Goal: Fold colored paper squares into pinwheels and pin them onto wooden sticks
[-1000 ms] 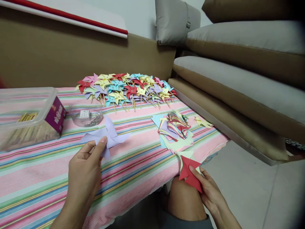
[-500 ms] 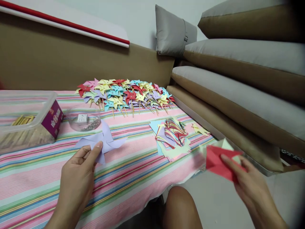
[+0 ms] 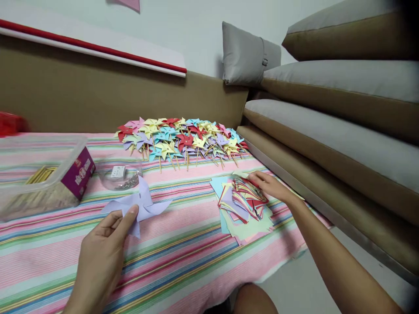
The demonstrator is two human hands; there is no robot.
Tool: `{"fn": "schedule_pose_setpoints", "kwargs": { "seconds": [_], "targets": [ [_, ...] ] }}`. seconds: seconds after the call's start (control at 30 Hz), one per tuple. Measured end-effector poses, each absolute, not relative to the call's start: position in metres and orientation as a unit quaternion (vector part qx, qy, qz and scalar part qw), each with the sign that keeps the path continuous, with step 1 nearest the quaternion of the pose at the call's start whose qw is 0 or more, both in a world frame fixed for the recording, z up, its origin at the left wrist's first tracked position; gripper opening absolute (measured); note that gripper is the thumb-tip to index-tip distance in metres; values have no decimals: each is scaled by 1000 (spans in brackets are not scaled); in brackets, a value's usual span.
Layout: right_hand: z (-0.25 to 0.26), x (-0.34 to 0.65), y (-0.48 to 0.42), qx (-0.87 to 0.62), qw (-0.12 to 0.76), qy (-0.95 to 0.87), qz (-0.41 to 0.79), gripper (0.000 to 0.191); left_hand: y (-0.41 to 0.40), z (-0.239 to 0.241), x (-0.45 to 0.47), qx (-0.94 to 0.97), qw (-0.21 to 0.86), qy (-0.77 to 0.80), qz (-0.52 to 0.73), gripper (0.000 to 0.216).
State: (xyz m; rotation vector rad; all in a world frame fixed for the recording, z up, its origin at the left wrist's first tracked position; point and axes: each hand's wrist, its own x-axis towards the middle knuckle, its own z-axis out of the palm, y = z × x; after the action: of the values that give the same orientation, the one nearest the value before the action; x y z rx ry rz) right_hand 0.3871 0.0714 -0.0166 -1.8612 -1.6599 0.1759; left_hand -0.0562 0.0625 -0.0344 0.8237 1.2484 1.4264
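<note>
My left hand (image 3: pixel 108 244) pinches a lilac paper pinwheel (image 3: pixel 144 203) between thumb and fingers, above the striped cloth. Its blades are folded in, and no stick shows on it. Over on the right, my right hand (image 3: pixel 270 185) reaches to the far side of a pile of cut paper (image 3: pixel 244 196). Its fingers are bent closed at the upper edge of the cut paper, with a pale sheet by the fingertips; the fingertips themselves are partly hidden. The pile holds red, yellow, lilac, green and blue sheets, fanned unevenly.
Finished pinwheels on sticks (image 3: pixel 176 139) lie massed at the back. At left stand a clear plastic box (image 3: pixel 78 174) of sticks and a round clear dish (image 3: pixel 119 174) with small metal pieces. Stacked cushions (image 3: pixel 327 126) rise along the right edge.
My right hand has moved left and away from me, from beyond the cloth's edge to the paper pile; the red sheet it held no longer shows in it. My left hand keeps the lilac pinwheel.
</note>
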Motion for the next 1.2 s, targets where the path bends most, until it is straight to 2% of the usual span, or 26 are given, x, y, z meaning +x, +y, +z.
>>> {"fn": "schedule_pose_setpoints", "kwargs": {
  "seconds": [0.1, 0.3, 0.57, 0.7, 0.87, 1.03, 1.2],
  "targets": [
    [-19, 395, 80, -721, 294, -624, 65, 52, 63, -35, -53, 331, 534, 507, 590, 34],
    [-36, 388, 95, -692, 206, -685, 97, 43, 60, -37, -56, 317, 547, 490, 600, 32],
    [-83, 344, 46, -717, 157, -677, 52, 72, 57, -32, -60, 304, 549, 475, 617, 35],
    [-99, 331, 43, -732, 152, -664, 33, 72, 56, -35, -58, 313, 554, 462, 619, 32],
    [-68, 344, 49, -710, 136, -684, 91, 75, 57, -34, -59, 311, 558, 466, 612, 31],
    [-18, 373, 72, -682, 152, -699, 151, 66, 57, -30, -60, 320, 552, 467, 612, 30],
    [-29, 378, 99, -716, 154, -669, 124, 66, 57, -31, -62, 325, 557, 458, 612, 30]
  ]
}}
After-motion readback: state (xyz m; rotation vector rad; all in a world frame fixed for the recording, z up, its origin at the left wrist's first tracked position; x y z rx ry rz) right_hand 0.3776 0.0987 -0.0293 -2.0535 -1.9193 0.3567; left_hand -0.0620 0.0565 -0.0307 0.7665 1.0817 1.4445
